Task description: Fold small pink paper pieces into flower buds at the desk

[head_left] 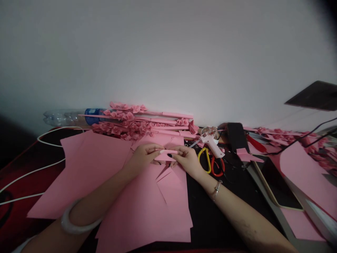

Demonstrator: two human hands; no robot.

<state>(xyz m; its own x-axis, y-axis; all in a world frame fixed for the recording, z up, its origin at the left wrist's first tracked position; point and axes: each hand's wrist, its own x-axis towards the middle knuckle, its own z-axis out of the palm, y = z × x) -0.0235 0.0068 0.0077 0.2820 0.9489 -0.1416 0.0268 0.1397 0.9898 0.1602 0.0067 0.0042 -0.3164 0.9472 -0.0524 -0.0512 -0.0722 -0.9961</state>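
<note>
Between my two hands is a small folded piece of pink paper (166, 155). My left hand (143, 156) pinches its left end, thumb on the near side. My right hand (188, 160) grips the right end the same way, its dark-nailed thumb pressing on the paper. Both hands are over a stack of pink paper sheets (137, 207). Just below the fingers, a creased pink paper piece (172, 182) lies on that stack.
Paper flowers (131, 128) and a plastic bottle (68, 117) lie along the wall. Right of my hands are a glue gun (212, 144), scissors with yellow and red handles (217, 167), a black phone (237, 137) and a tablet-like device (279, 184). A white cable (28, 167) crosses the left side.
</note>
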